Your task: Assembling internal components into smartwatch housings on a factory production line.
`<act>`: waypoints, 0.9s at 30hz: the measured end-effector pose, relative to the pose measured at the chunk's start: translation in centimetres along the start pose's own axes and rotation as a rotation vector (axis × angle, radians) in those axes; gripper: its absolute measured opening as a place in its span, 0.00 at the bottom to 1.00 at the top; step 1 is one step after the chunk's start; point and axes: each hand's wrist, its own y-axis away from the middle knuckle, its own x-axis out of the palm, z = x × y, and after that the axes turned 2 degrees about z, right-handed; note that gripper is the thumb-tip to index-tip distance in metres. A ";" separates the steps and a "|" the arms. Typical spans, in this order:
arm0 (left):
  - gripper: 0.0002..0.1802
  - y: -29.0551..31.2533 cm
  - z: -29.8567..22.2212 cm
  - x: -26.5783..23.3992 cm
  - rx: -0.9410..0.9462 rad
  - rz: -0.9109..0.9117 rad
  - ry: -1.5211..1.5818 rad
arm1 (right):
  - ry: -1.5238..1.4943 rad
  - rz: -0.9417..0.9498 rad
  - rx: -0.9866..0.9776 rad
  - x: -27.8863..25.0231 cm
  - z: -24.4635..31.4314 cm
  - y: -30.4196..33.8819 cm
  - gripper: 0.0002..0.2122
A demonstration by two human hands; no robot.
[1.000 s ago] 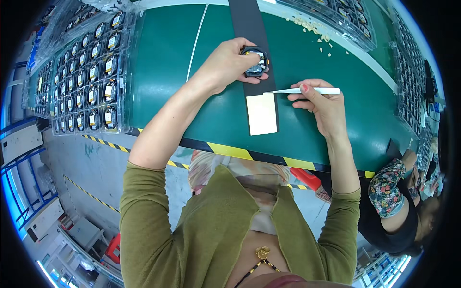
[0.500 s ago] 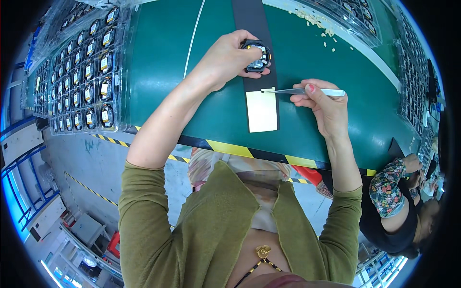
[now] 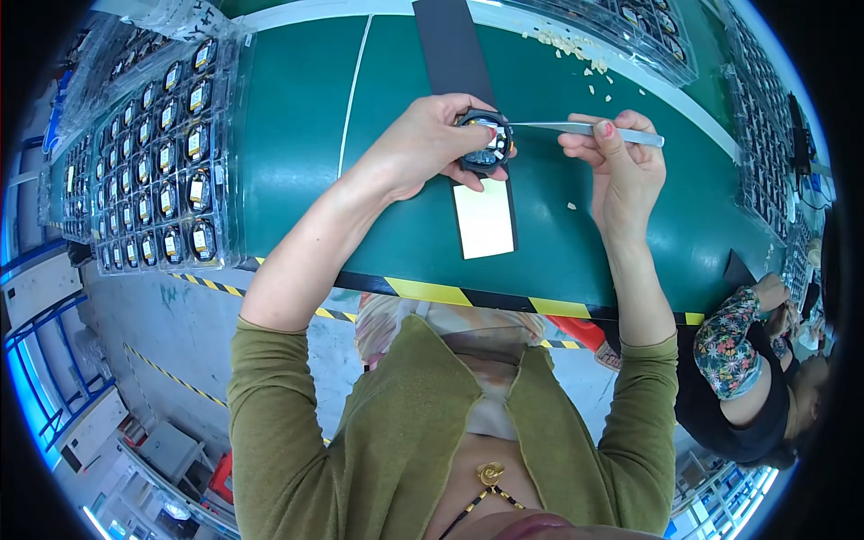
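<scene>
Green bench [image 3: 297, 135] lay beneath the left hand [image 3: 423, 148], clamped on a round black device [image 3: 493, 148], and the right hand [image 3: 627, 166], pinching tweezers [image 3: 576, 128] whose tips reached the device's rim, where steady bracing and a light touch seemed wisest.

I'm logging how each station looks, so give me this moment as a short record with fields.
Left hand: holds a round black device, inner parts showing
Right hand: holds tweezers, tips at the device's right edge; contact unclear
Below device: dark strip, pale yellow sheet on its near end
Left side: clear tray of similar devices
Far side: scattered pale bits
Far right: another person's hand
</scene>
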 end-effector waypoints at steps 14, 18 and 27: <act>0.10 -0.3 -0.1 0.4 -0.058 -0.090 0.036 | -0.013 0.009 -0.040 0.0 -0.6 0.2 0.05; 0.07 -0.4 0.1 0.2 -0.050 -0.070 0.077 | -0.049 0.003 0.010 0.0 -1.0 0.1 0.05; 0.10 -0.5 -0.2 0.3 -0.077 -0.092 0.043 | -0.089 -0.036 0.038 0.1 -1.6 0.1 0.05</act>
